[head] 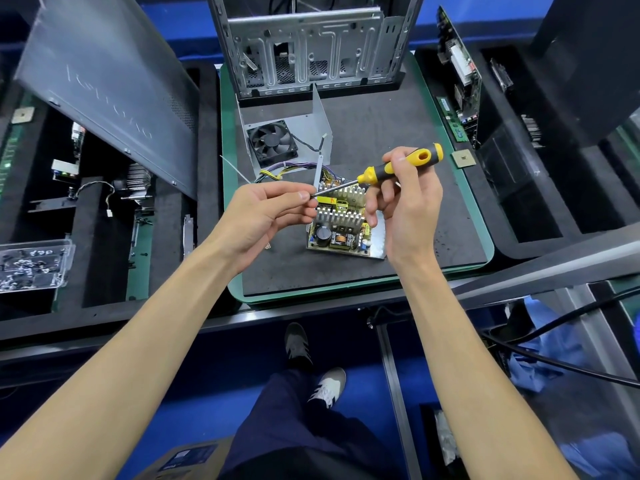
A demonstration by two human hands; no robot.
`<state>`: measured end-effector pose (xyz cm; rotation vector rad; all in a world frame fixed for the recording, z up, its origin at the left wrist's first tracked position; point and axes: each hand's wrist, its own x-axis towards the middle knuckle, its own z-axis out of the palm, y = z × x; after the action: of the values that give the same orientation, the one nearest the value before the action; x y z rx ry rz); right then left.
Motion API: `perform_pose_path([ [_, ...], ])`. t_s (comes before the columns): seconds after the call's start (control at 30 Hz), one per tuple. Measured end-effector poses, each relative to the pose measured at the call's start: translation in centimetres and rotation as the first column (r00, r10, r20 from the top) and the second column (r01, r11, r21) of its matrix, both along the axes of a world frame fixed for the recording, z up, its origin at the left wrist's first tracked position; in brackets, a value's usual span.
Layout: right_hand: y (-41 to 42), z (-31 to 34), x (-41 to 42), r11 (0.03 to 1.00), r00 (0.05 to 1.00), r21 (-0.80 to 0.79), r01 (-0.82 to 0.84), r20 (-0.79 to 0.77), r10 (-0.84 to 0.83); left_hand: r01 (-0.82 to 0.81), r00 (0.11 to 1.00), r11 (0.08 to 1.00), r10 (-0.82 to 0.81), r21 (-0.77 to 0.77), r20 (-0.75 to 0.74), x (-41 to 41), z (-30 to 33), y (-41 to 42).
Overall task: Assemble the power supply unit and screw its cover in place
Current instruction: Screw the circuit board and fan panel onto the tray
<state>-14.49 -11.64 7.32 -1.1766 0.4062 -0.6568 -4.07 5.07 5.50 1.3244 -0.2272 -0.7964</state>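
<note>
The open power supply base (341,223) lies on the dark mat, its circuit board with finned heat sinks, capacitor and coils exposed. Behind it stands the grey cover (313,124) with a black fan (272,141) mounted inside and a wire bundle (287,168) trailing to the board. My right hand (405,199) grips the yellow-and-black handle of a screwdriver (398,164) held above the board, shaft pointing left. My left hand (266,209) pinches at the screwdriver's tip with thumb and fingertips; whether a screw sits there is hidden.
A bare computer case (311,46) stands at the mat's (398,265) far edge. A grey side panel (104,84) leans at the left over black foam trays. A clear box of screws (33,265) sits far left. Circuit boards (459,74) and a CPU chip (462,158) lie right.
</note>
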Motion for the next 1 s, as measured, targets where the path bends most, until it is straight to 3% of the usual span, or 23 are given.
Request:
perform_pose_path([
  [0.37,-0.3,-0.3,-0.3,1.000,1.000,0.025,0.005,0.003,-0.005,0.000,1.000,1.000,0.000,-0.012,0.014,-0.8,-0.4,-0.8],
  [0.5,-0.1,-0.5,-0.4,1.000,1.000,-0.005,0.016,-0.006,-0.016,0.001,1.000,0.997,-0.002,0.079,0.014,-0.6,-0.6,-1.0],
  [0.63,0.0,-0.8,-0.8,0.988,0.999,-0.153,-0.020,-0.028,0.016,-0.140,0.984,0.953,0.105,0.268,0.141,-0.2,-1.8,-0.6],
  [0.77,1.1,-1.9,-1.2,0.941,0.991,-0.318,-0.115,-0.106,0.085,-0.155,0.960,0.894,0.037,0.419,0.277,-0.6,-3.3,-0.5],
  [0.9,1.8,-3.7,-1.3,0.842,0.974,-0.501,-0.200,-0.194,0.116,-0.055,0.967,0.883,-0.070,0.467,0.246,-1.1,-3.7,-0.6],
  [1.0,1.7,-5.0,-1.3,0.813,0.962,-0.530,-0.241,-0.243,0.126,-0.042,0.974,0.885,-0.068,0.463,0.218,-1.1,-3.5,-0.6],
])
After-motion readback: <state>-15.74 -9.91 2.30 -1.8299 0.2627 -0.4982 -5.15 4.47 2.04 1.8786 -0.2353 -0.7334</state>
